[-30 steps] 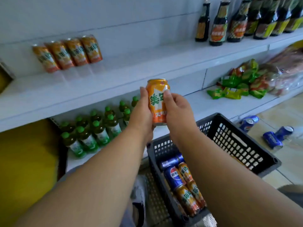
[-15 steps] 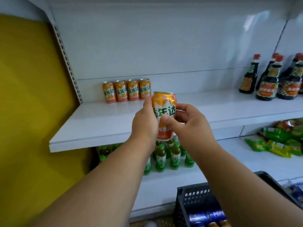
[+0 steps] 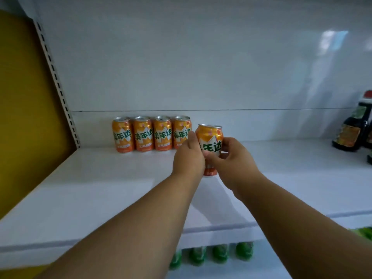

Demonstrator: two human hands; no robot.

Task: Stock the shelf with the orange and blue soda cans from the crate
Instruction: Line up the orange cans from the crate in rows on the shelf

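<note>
Head view: both hands meet at centre frame around one orange can (image 3: pixel 209 146). The left hand (image 3: pixel 188 158) wraps its left side; the right hand (image 3: pixel 234 160) pinches it from the right, thumb across the label front, fingers curled behind. The can is upright and carried over the shelf (image 3: pixel 100 188); whether its base touches the board cannot be told, as the hands cover most of the lower rim.

Row of four orange cans (image 3: pixel 151 133) stands against the back panel, left of centre, labels forward. The held can sits just right of the row's last can and nearer the camera, not yet in line.

Other items: dark sauce bottles (image 3: pixel 354 127) at the right edge; green bottle caps (image 3: pixel 211 254) on the level below, bottom of frame. Crate and blue cans out of view.

Judgement: placement step, fifth orange can.

Risks:
- Left knuckles lie close to the fourth can; sliding the held can back could nudge it and topple the row.
- Releasing before the base is flat would let it tip or roll toward the front edge.
- Label may end up turned off-front if the hands twist on release.
</note>
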